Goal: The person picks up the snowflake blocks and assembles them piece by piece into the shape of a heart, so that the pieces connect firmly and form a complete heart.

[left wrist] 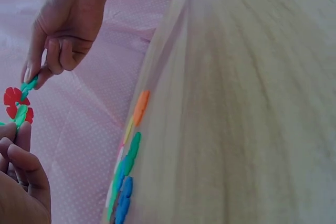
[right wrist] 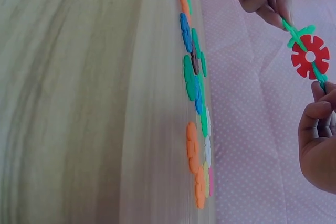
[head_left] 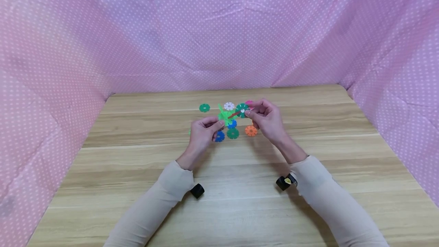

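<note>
My left hand (head_left: 202,134) pinches a light green notched disc (head_left: 224,116), part of a small cluster of interlocking snowflake discs. A red disc (right wrist: 300,60), seen edge-on from the head, is slotted into the light green one. On the red disc's other side is a dark green disc (head_left: 238,108), pinched at its edge between the thumb and fingers of my right hand (head_left: 270,122). In the right wrist view the red disc shows its face and round central hole, with green pieces at two opposite edges. Both hands hold the pieces above the table.
Several loose discs lie flat on the wooden table (head_left: 219,209) beneath and behind the hands: green (head_left: 204,108), white (head_left: 228,106), blue (head_left: 220,137), orange (head_left: 251,131) and pink ones among them. Pink dotted cloth (head_left: 219,48) hangs around the back and sides.
</note>
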A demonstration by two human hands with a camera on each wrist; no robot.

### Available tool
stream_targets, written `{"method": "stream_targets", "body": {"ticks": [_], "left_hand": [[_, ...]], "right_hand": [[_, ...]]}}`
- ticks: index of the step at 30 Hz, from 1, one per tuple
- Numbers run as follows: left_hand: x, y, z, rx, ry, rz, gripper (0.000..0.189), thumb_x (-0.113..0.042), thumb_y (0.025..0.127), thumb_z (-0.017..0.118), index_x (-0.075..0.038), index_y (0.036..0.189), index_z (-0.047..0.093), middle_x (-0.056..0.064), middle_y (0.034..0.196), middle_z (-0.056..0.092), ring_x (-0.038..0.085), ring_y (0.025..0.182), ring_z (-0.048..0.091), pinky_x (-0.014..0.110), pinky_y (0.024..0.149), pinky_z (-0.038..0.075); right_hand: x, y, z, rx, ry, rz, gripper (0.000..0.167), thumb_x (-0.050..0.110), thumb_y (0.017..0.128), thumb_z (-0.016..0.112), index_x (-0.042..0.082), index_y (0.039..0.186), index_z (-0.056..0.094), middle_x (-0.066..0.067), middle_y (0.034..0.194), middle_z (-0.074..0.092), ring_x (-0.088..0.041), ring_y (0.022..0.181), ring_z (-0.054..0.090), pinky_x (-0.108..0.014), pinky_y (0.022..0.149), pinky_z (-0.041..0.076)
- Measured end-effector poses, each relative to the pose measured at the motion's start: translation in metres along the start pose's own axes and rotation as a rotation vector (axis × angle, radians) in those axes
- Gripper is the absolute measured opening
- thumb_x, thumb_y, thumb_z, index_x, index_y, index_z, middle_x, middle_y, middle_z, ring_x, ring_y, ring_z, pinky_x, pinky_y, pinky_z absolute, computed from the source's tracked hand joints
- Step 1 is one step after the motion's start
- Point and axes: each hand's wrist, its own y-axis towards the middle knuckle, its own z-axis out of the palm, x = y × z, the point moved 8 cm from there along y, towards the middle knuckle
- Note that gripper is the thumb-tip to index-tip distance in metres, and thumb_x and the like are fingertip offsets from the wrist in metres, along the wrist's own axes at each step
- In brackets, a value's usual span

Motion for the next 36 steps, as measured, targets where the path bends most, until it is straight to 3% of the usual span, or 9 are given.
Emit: {"method": "stream_targets", "body": {"ticks": [10,17,24,30,36], "left_hand": [[0.006,0.000,-0.006,-0.028,-0.016,-0.047,0.016,-0.012,0.091,0.077,0.001,0.100,0.075,0.014,0.087,0.075,0.009,0.049,0.047,0.021,0.045,0.041],[0.005,0.001,-0.001,0.053,-0.027,-0.020,0.020,-0.018,0.093,0.075,0.000,0.102,0.073,0.024,0.099,0.072,0.009,0.051,0.049,0.022,0.046,0.043],[0.007,0.001,-0.018,0.098,0.124,-0.055,0.024,-0.022,0.094,0.074,-0.008,0.114,0.073,0.019,0.109,0.071,0.016,0.057,0.054,0.024,0.048,0.045],[-0.009,0.012,-0.031,0.074,0.201,0.016,0.024,-0.020,0.097,0.070,-0.007,0.117,0.071,0.013,0.112,0.069,0.018,0.062,0.057,0.023,0.049,0.047],[-0.031,0.019,-0.025,0.119,0.258,0.054,0.024,-0.023,0.098,0.070,-0.011,0.118,0.071,0.013,0.110,0.068,0.027,0.070,0.061,0.029,0.053,0.051]], "right_hand": [[-0.005,0.001,0.003,0.003,-0.011,0.023,0.024,-0.005,0.091,0.071,-0.007,0.114,0.064,-0.008,0.077,0.066,-0.014,0.050,0.044,-0.020,0.045,0.037],[-0.003,0.004,-0.001,-0.037,0.015,-0.017,0.025,-0.005,0.091,0.071,-0.010,0.114,0.064,0.000,0.075,0.066,-0.014,0.050,0.044,-0.021,0.046,0.040],[-0.001,0.008,-0.008,-0.014,-0.011,-0.014,0.024,-0.003,0.092,0.070,-0.010,0.114,0.064,-0.003,0.077,0.064,-0.011,0.052,0.046,-0.019,0.046,0.039],[0.005,0.009,-0.012,0.045,-0.103,0.002,0.024,0.001,0.094,0.070,-0.006,0.116,0.067,-0.004,0.078,0.064,-0.010,0.054,0.046,-0.021,0.047,0.040],[0.007,0.010,-0.005,0.146,-0.187,0.033,0.023,0.003,0.096,0.069,-0.001,0.118,0.071,-0.004,0.076,0.060,-0.013,0.056,0.044,-0.023,0.048,0.038]]}}
